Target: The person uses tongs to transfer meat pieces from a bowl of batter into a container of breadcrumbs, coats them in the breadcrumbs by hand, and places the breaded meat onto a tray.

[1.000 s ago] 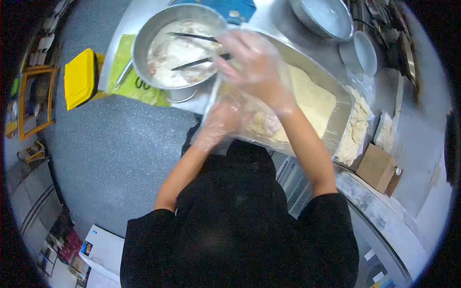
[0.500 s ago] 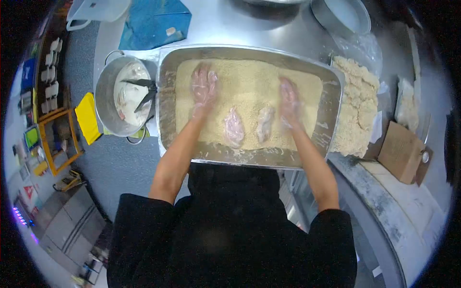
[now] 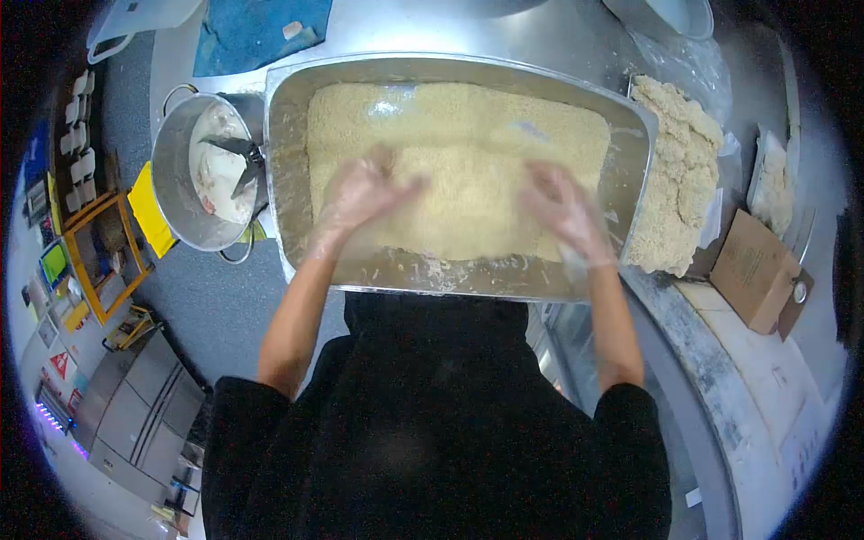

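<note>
Spanning crumbs (image 3: 463, 193) at the counter's (image 3: 405, 34) near edge for easy reach, left grip (image 3: 364, 191) and right grip (image 3: 565, 209) look loosely open.

A plain black short-sleeved top (image 3: 432, 432) is worn, its wide sleeves (image 3: 245, 432) ending above the elbows. Thin, clear gloves (image 3: 364, 193) are worn over both hands.

Pale yellow crumbs (image 3: 459, 180) are lying uneven in the wide metal tray (image 3: 627, 180), which is resting on the desk (image 3: 432, 31).
</note>
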`<state>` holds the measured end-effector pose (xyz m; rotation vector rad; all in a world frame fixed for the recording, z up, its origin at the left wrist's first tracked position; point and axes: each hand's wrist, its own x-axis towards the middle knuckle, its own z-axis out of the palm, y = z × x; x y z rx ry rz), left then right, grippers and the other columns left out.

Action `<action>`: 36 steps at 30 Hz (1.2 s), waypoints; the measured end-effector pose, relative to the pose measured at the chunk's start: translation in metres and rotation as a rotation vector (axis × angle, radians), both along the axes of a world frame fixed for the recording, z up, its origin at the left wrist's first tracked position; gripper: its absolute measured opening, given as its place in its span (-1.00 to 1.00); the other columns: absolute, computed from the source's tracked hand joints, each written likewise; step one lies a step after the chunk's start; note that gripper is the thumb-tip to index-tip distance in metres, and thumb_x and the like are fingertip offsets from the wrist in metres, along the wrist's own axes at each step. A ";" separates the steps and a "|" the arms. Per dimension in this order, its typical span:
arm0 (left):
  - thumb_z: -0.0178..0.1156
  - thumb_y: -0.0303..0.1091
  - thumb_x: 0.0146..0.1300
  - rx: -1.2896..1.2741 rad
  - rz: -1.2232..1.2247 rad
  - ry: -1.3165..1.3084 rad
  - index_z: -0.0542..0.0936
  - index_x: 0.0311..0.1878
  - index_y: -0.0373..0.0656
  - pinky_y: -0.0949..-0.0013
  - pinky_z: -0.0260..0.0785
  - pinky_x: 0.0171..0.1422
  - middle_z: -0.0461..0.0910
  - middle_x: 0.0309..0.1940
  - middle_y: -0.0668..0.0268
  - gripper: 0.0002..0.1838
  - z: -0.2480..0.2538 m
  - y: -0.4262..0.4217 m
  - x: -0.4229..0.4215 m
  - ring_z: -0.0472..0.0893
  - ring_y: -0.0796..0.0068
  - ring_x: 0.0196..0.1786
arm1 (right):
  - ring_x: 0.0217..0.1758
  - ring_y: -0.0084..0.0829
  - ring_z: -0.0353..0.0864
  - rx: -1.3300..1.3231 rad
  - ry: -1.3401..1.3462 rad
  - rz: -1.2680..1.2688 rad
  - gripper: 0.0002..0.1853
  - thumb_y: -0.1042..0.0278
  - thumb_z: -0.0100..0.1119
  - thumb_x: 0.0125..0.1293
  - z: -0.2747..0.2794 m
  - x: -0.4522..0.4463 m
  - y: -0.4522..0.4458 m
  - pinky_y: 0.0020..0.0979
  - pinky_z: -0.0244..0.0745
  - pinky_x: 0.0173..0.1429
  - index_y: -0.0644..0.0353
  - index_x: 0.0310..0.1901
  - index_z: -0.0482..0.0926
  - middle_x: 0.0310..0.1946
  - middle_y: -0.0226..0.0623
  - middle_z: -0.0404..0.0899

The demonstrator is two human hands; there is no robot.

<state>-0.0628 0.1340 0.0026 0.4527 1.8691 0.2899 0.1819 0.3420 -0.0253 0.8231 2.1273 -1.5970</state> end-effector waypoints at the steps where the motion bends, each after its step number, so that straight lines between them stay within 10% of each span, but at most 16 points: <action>1: 0.35 0.29 0.17 0.070 -0.058 0.138 0.36 0.44 -0.40 0.15 0.55 0.25 0.58 0.12 -0.29 0.02 -0.012 -0.009 0.015 0.66 0.00 0.15 | 0.47 -0.13 0.40 0.121 -0.057 0.053 -0.25 0.02 0.44 0.28 -0.005 0.009 0.003 -0.16 0.27 0.56 0.28 0.38 0.43 0.44 0.07 0.36; 3: 0.40 0.29 0.11 0.197 -0.198 0.406 0.26 0.50 -0.41 0.20 0.61 0.17 0.59 0.09 -0.30 0.12 -0.052 -0.025 0.060 0.69 -0.06 0.08 | 0.46 -0.07 0.42 0.222 -0.018 -0.030 -0.19 0.00 0.51 0.20 -0.019 -0.005 -0.026 -0.14 0.30 0.54 0.25 0.38 0.43 0.43 0.12 0.36; 7: 0.40 0.30 0.12 0.375 0.265 0.143 0.18 0.53 -0.41 0.03 0.46 0.42 0.55 0.17 -0.30 0.16 -0.071 0.008 0.053 0.60 -0.20 0.22 | 0.40 0.05 0.45 0.234 0.311 -0.309 -0.17 0.05 0.50 0.21 -0.121 -0.017 -0.053 -0.13 0.41 0.45 0.29 0.40 0.37 0.35 0.17 0.42; 9: 0.37 0.29 0.14 0.536 0.168 0.520 0.18 0.53 -0.37 0.01 0.34 0.52 0.54 0.22 -0.22 0.13 -0.090 0.020 0.033 0.57 -0.17 0.27 | 0.36 0.10 0.47 0.250 0.339 -0.395 -0.21 0.10 0.46 0.25 -0.101 -0.045 -0.045 -0.10 0.45 0.40 0.30 0.40 0.35 0.30 0.18 0.46; 13: 0.33 0.19 0.21 0.360 0.127 0.785 0.30 0.48 -0.34 0.04 0.26 0.56 0.58 0.23 -0.08 -0.03 -0.058 -0.002 0.018 0.56 -0.08 0.30 | 0.27 0.09 0.53 0.779 0.393 -0.026 -0.34 0.24 0.38 0.33 -0.040 -0.036 -0.019 -0.05 0.50 0.31 0.28 0.38 0.35 0.19 0.15 0.51; 19: 0.32 0.06 0.22 -0.086 -0.322 0.105 0.55 0.25 -0.29 0.07 0.41 0.38 0.55 0.21 -0.22 -0.31 -0.038 -0.050 0.050 0.50 0.08 0.39 | 0.51 0.14 0.30 0.934 0.001 0.609 -0.30 0.08 0.09 0.36 -0.083 0.063 -0.064 0.00 0.23 0.55 0.27 0.45 0.31 0.43 0.20 0.32; 23: 0.35 -0.02 0.16 0.279 -0.024 -0.291 0.62 0.12 -0.38 0.13 0.49 0.23 0.69 0.00 -0.12 -0.37 -0.062 -0.058 0.062 0.68 0.06 0.09 | 0.61 0.03 0.16 0.120 -0.150 0.352 -0.23 0.21 0.03 0.34 -0.018 -0.029 -0.090 -0.13 0.09 0.63 0.41 0.52 0.14 0.53 0.25 0.14; 27: 0.34 -0.12 0.17 0.245 0.103 0.049 0.68 0.02 -0.31 0.07 0.55 0.10 0.72 -0.10 -0.10 -0.52 -0.015 -0.064 0.037 0.73 0.00 -0.04 | 0.51 -0.01 0.36 -0.219 0.112 0.083 -0.25 0.30 0.06 0.30 0.011 -0.023 -0.061 -0.17 0.31 0.51 0.51 0.48 0.17 0.48 0.25 0.25; 29: 0.31 -0.19 0.18 0.152 -0.102 0.402 0.69 -0.01 -0.31 0.04 0.56 0.06 0.72 -0.13 -0.12 -0.59 -0.022 -0.070 0.012 0.74 -0.02 -0.08 | 0.47 -0.01 0.40 -0.052 -0.113 0.249 -0.27 0.22 0.08 0.31 -0.014 0.005 -0.052 -0.15 0.35 0.48 0.43 0.46 0.23 0.46 0.19 0.30; 33: 0.24 -0.20 0.10 0.116 -0.735 0.208 0.69 -0.20 -0.33 0.02 0.57 -0.08 0.68 -0.37 -0.10 -0.64 -0.137 -0.073 0.051 0.68 -0.10 -0.31 | 0.32 0.00 0.55 0.311 -0.327 0.499 -0.34 0.11 0.10 0.32 -0.072 0.044 -0.059 -0.09 0.47 0.36 0.29 0.39 0.39 0.33 0.11 0.47; 36: 0.25 -0.25 0.15 0.268 -0.536 0.140 0.66 -0.13 -0.38 0.02 0.56 -0.01 0.69 -0.28 -0.11 -0.64 -0.113 -0.028 0.097 0.70 -0.05 -0.21 | 0.11 0.03 0.69 0.065 -0.448 0.499 -0.41 0.11 0.10 0.33 -0.002 -0.013 -0.064 -0.03 0.55 0.22 0.26 0.33 0.46 0.09 0.14 0.65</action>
